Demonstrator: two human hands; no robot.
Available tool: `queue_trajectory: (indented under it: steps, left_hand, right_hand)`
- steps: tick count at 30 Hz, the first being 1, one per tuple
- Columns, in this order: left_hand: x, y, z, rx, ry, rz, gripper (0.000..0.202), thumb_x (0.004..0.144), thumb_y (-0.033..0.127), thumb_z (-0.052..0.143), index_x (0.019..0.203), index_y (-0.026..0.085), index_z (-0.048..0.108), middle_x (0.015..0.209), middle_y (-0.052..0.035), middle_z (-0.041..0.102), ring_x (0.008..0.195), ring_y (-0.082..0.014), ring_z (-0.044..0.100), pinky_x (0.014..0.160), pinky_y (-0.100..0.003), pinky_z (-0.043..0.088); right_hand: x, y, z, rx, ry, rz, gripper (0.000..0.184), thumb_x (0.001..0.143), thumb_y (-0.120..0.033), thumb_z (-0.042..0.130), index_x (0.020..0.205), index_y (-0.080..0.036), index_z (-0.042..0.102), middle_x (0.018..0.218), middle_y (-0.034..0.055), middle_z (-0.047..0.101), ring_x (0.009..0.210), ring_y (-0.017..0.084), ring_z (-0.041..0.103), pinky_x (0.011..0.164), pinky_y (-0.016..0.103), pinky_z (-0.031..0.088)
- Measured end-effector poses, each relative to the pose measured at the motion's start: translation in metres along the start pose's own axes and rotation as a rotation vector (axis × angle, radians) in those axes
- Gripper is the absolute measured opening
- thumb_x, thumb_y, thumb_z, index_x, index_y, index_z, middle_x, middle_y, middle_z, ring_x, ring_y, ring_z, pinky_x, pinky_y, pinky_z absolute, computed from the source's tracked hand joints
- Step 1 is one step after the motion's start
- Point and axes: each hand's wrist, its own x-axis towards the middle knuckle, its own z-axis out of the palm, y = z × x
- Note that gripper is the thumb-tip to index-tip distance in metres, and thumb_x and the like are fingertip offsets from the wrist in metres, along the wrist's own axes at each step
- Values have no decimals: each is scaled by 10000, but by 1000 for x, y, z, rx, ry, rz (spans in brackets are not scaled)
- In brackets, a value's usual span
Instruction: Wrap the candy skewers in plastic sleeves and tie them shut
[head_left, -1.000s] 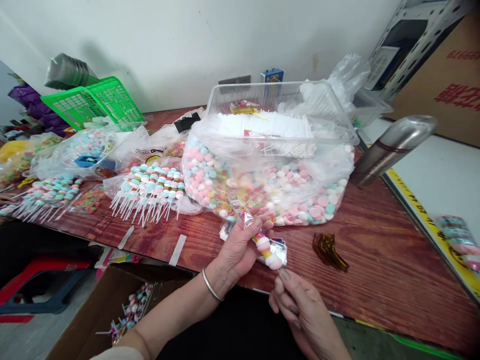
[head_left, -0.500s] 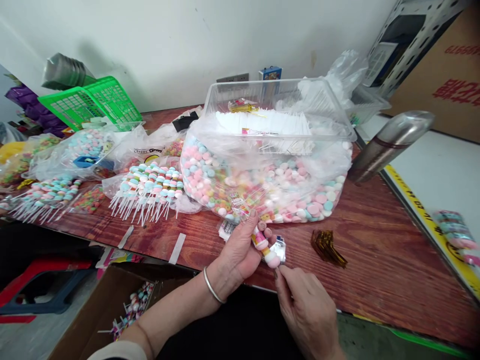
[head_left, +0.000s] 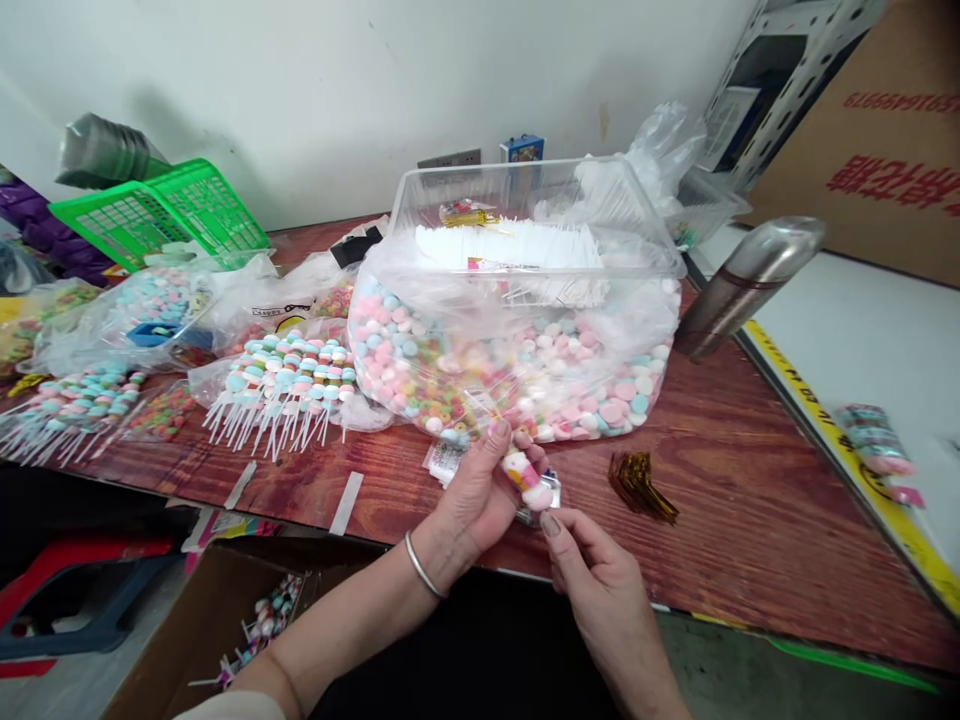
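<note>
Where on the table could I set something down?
Widest bare patch: on the table, between the gold ties and yellow strip. A narrower one lies between the two white strips. Candy bags and skewers crowd the back and left.

A white wall [head_left: 322, 90] backs the reddish table [head_left: 757, 520].

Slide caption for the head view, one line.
Left hand holds a candy stack; right hand at its lower end, bagged candies behind.
</note>
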Motion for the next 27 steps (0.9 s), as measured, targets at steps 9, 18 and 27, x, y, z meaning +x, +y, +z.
queue_trajectory:
  steps: [9, 18, 27]
  left_hand:
    - [1, -9, 3, -28, -3, 15, 272, 747, 340, 758, 783, 141, 577, 601, 69, 452, 511, -42, 447, 639, -213, 487]
    - [3, 0, -6, -23, -24, -19, 291, 756, 340, 746, 934, 138, 635, 728, 16, 583, 689, -117, 603, 752, -298, 522]
    - [6, -2, -1, -65, 38, -38, 227, 780, 309, 728, 768, 148, 569, 603, 53, 489, 552, -67, 508, 607, -207, 493]
  right_hand:
    - [-11, 12, 0, -346, 132, -333, 233, 919, -347, 493, 826, -207, 654, 688, 28, 677, 579, 160, 620, 586, 254, 417]
    - [-6, 12, 11, 482, -156, 305, 374, 846, -553, 563, 794, -183, 578, 490, -99, 333, 410, 63, 261, 433, 213, 269]
    - [0, 13, 11, -279, 86, -351, 185, 917, -283, 528, 772, -189, 594, 668, -5, 576, 597, 125, 512, 593, 254, 372]
